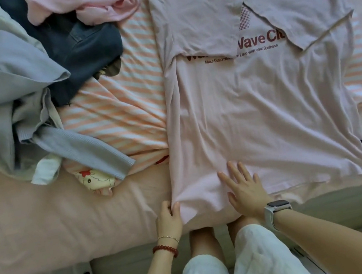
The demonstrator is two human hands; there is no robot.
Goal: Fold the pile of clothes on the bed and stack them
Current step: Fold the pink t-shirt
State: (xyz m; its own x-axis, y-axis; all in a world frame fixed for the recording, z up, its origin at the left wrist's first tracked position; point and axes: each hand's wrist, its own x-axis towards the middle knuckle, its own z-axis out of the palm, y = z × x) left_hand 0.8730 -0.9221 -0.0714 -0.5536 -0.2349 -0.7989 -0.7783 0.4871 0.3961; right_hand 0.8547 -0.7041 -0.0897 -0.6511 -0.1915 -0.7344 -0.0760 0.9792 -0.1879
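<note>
Pale pink T-shirt (253, 106) lies spread flat on bed (47, 229) — left hand (168, 219) pinches its lower-left hem corner; right hand (245, 188), fingers straight, presses flat on the hem beside it.

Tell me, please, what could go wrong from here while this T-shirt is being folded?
1. The left hand pinches only the hem corner of the T-shirt, while the right hand lies flat on it. A pull could drag the shirt askew, and its wrinkles may get folded in.
2. The shirt's near edge hangs over the side of the bed, so it may slide off.
3. The unfolded pile lies close on the left; a wide fold might catch it.
</note>
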